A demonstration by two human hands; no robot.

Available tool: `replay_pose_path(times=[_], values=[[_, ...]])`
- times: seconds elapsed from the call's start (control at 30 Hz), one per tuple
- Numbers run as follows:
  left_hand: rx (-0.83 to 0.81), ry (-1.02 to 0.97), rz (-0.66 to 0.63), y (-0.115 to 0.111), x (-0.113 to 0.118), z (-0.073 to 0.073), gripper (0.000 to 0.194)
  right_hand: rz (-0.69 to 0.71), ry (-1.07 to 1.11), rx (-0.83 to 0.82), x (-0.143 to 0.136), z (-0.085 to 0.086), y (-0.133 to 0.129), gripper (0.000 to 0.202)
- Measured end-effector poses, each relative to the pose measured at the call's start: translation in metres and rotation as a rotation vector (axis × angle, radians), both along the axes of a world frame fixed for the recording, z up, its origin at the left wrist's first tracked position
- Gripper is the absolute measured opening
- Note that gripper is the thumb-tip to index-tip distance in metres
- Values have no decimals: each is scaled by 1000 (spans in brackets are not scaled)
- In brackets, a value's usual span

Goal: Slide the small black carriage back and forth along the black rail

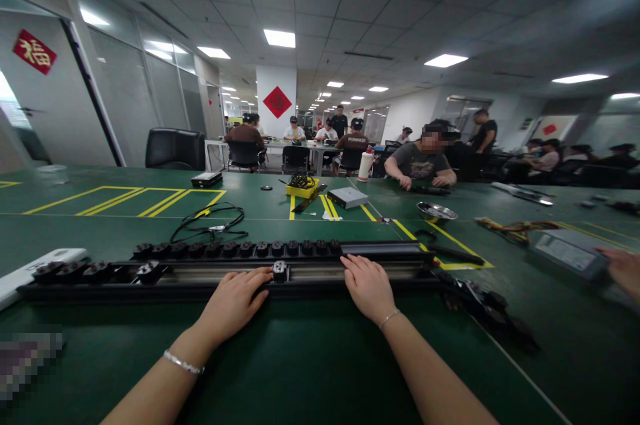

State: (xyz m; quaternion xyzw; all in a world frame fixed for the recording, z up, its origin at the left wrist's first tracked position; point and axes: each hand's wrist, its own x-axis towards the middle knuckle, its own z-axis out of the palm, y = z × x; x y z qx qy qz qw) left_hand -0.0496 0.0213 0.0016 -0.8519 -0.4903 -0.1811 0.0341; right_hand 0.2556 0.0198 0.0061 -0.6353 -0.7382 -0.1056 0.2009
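A long black track rail (320, 287) lies across the table in front of me, with a second black rail (385, 249) just behind it. My left hand (235, 298) rests on the near rail, fingers stretched out, its tips at the left side of a small adapter module (281, 270) with a light top. Farther right, my right hand (367, 285) lies on the rails with its fingers extended, holding nothing I can see. More modules sit at the near rail's left end, including a pale-topped one (149, 270). A row of black modules (245, 249) lines the far rail.
Behind the rails are a black cable (213, 228), a yellow box of wires (302, 185), a grey box (347, 197) and a metal bowl (437, 212). Loose black modules (493, 311) lie right. Another person's hand (625, 271) touches a power supply (570, 251).
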Motion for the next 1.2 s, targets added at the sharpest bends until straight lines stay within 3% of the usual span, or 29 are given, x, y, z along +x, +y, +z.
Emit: replay_pose_path(times=[1.2], values=[[37,-12,4,-3,11,-1,34,-6,-13,-12,-1,3,-1,41]])
